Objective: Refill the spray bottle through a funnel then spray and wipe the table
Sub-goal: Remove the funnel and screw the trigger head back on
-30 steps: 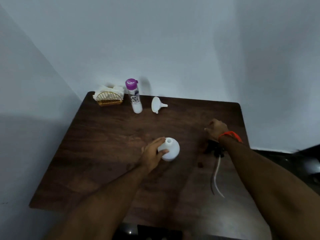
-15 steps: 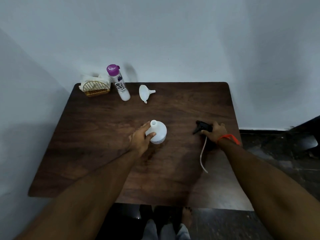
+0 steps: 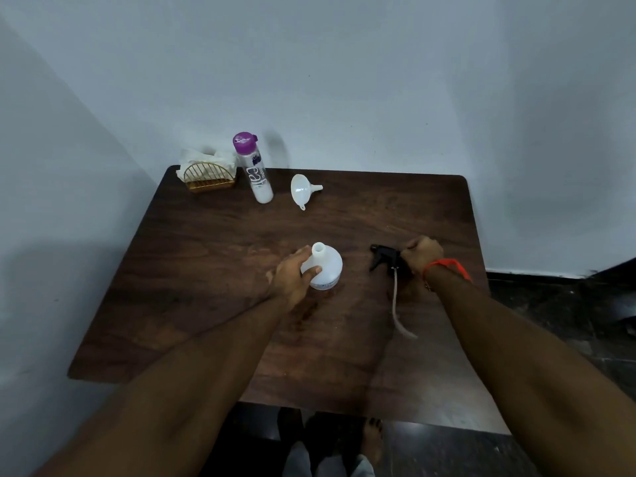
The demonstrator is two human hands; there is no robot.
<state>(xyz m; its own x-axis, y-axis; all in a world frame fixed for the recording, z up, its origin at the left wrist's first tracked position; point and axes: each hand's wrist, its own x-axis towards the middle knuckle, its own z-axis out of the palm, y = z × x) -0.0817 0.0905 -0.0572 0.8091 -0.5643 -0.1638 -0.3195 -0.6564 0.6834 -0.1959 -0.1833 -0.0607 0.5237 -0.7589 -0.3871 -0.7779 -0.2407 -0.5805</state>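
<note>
A white spray bottle body [image 3: 325,268] stands upright mid-table with its neck uncapped. My left hand [image 3: 292,278] grips its left side, thumb across the front. To the right, my right hand [image 3: 421,254] holds the black spray head [image 3: 383,258] down at the table, its dip tube [image 3: 399,311] trailing toward me. A white funnel [image 3: 301,189] lies on its side at the back. A clear water bottle [image 3: 254,170] with a purple cap stands left of the funnel. Paper napkins [image 3: 203,158] sit in a gold wire holder [image 3: 208,175] at the back left corner.
The dark wooden table [image 3: 206,270] stands in a corner, with walls close behind and on the left. Its right edge drops to a dark floor [image 3: 568,311]. My feet [image 3: 371,438] show below the near edge.
The view has shifted and tilted down. My right hand has brought the spray head slightly left and down onto the table. My left hand stays on the bottle.
</note>
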